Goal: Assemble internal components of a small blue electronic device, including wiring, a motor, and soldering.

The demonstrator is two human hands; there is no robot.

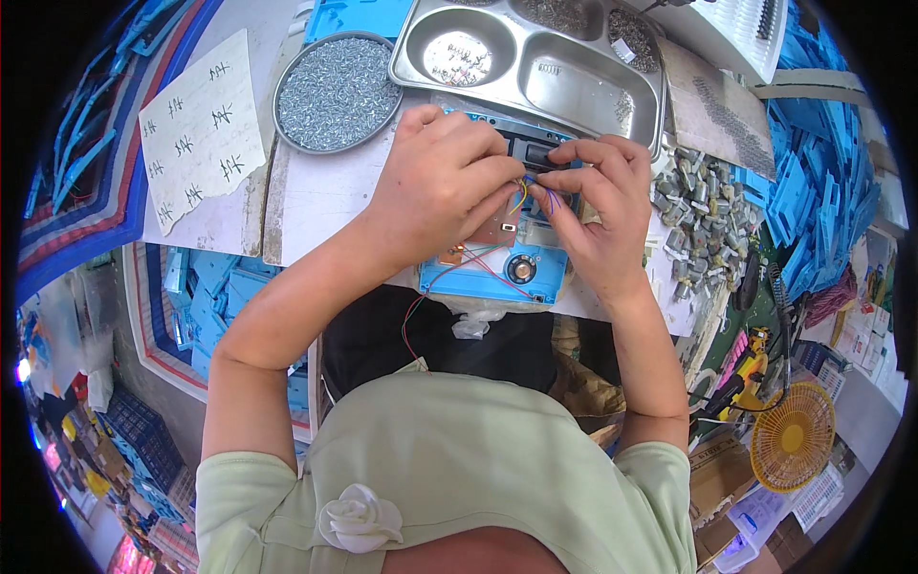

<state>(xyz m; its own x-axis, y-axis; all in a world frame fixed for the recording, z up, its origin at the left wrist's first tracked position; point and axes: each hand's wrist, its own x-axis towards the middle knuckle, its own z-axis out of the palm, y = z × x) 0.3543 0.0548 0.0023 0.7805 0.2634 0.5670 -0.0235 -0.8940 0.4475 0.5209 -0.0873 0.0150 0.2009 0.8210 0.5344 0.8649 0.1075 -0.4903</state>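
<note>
The blue case [459, 279] lies on the table [320, 212] at the centre of the frame, directly under both hands, probably so that the fingers can reach its inside without stretching. The left hand [448, 177] comes over it from the left. Its thumb and forefinger are pinched together beside the yellow wire [521, 198]; what is between their tips is too small to tell. The right hand [604, 206] comes from the opposite side, thumb and forefinger bent toward each other at the purple wires [553, 201]. If they grasp one, I cannot tell. The fingertips of the two hands are near each other, which seems suitable for such thin wires.

The brown board [499, 230] is below the left fingers, and the speaker [521, 269] is in the lower part of the case. A red wire [438, 279] loops out to the left, over the case's edge.

Above the case is the steel tray [583, 91], with small parts in separate hollows, perhaps to keep them sorted. The dish [330, 150] of screws [339, 91] stands just beside it, and the motors [703, 215] are heaped at right, near the right hand.
</note>
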